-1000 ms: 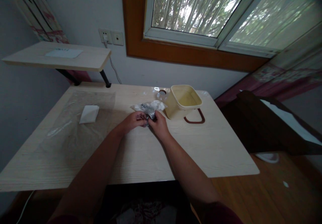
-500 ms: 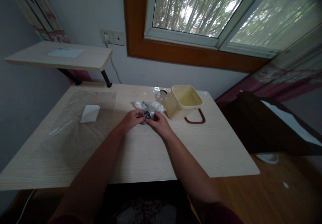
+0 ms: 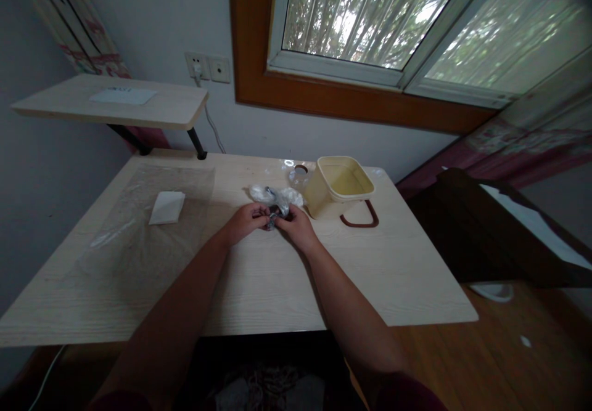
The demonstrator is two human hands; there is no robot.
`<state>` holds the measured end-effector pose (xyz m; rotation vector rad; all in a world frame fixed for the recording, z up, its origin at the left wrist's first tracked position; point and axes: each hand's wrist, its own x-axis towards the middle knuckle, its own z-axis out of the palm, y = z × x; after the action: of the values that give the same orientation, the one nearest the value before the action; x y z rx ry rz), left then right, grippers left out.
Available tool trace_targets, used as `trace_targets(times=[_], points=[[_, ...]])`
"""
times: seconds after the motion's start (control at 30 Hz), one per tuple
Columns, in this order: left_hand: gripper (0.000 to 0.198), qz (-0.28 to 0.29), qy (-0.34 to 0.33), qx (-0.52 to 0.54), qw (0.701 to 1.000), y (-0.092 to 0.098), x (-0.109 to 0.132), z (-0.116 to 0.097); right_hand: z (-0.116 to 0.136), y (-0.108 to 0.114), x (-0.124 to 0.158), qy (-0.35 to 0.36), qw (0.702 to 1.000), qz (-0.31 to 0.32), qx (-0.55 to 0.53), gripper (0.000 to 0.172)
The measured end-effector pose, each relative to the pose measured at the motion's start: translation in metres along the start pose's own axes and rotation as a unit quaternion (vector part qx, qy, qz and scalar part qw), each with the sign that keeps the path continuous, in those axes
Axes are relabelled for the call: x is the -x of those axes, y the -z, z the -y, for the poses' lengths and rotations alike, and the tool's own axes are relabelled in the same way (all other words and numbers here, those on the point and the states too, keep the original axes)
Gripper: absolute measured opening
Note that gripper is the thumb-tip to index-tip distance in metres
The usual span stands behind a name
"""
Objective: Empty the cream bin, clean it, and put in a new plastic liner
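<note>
Both my hands meet at the middle of the pale wooden table (image 3: 259, 281). My left hand (image 3: 247, 220) and my right hand (image 3: 296, 225) are closed in a pinch on a crumpled clear plastic bag (image 3: 277, 198) with small dark things inside. The bag lies on the table just beyond my fingertips. What the dark things are I cannot make out.
A cream plastic tub (image 3: 340, 184) with a brown handle (image 3: 361, 219) stands right of the bag. A clear plastic sheet (image 3: 139, 238) with a white folded paper (image 3: 166, 207) lies at the left. A raised shelf (image 3: 115, 106) sits at back left. A dark piece of furniture (image 3: 499, 232) stands right.
The bag has been gathered smaller and pulled in between my fingers. My hands stay together at the same spot.
</note>
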<state>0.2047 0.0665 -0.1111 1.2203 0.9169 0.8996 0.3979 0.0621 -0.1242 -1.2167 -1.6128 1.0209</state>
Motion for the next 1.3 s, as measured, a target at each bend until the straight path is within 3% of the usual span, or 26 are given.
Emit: trace_targets(times=[0.23, 0.5, 0.8, 1.0, 1.3], points=[[0.026, 0.023, -0.006, -0.003, 1.000, -0.001, 0.002, -0.001, 0.004, -0.001, 0.000, 0.002, 0.999, -0.032, 0.019, 0.022], [0.029, 0.030, -0.012, 0.038, 0.999, -0.004, 0.002, -0.002, 0.008, -0.003, 0.004, 0.043, 0.991, -0.101, 0.080, 0.023], [0.039, -0.041, -0.013, 0.006, 0.999, 0.000, -0.001, -0.004, 0.011, -0.002, 0.000, 0.099, 0.986, -0.098, 0.095, 0.029], [0.038, 0.014, 0.018, -0.005, 1.000, 0.008, 0.000, -0.002, 0.009, -0.002, 0.002, 0.124, 0.982, -0.102, 0.098, 0.032], [0.025, 0.023, 0.028, -0.042, 0.998, 0.010, 0.002, -0.009, 0.011, -0.004, 0.002, 0.159, 0.985, -0.058, 0.040, 0.022]])
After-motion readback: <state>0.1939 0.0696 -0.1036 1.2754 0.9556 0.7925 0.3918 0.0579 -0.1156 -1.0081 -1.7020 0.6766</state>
